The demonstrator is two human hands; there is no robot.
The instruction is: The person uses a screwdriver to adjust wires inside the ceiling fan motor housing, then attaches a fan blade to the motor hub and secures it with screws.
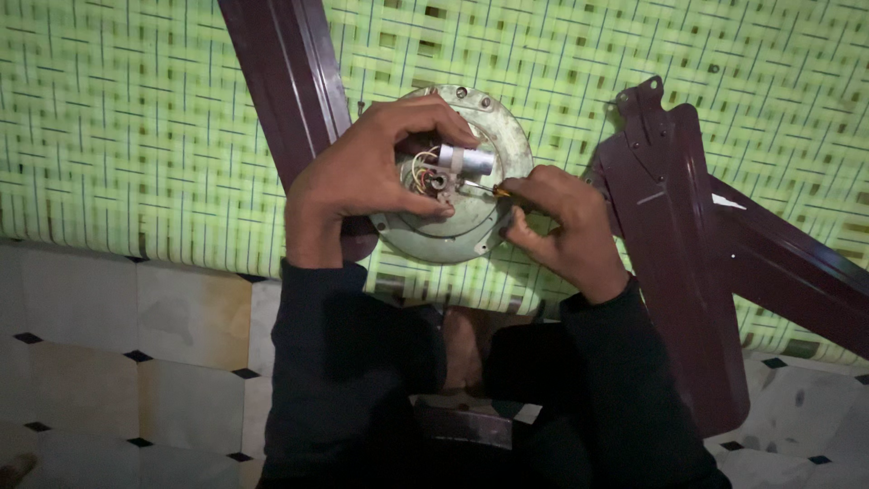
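Note:
A round pale-green metal fan motor housing (503,136) lies on a green woven mat (118,127). At its centre sit a small grey cylindrical capacitor (472,160) and a bunch of coloured wires (422,168). My left hand (367,177) arches over the hub, thumb and fingers pinching the parts at the centre. My right hand (561,226) grips a screwdriver (482,189) with an orange handle; its tip points left into the hub. Dark sleeves cover both forearms.
Dark maroon fan blades lie around the motor: one (290,81) runs up behind my left hand, one (674,235) lies to the right, and one more (797,272) stretches toward the right edge. Pale floor tiles (109,344) with small black diamonds border the mat.

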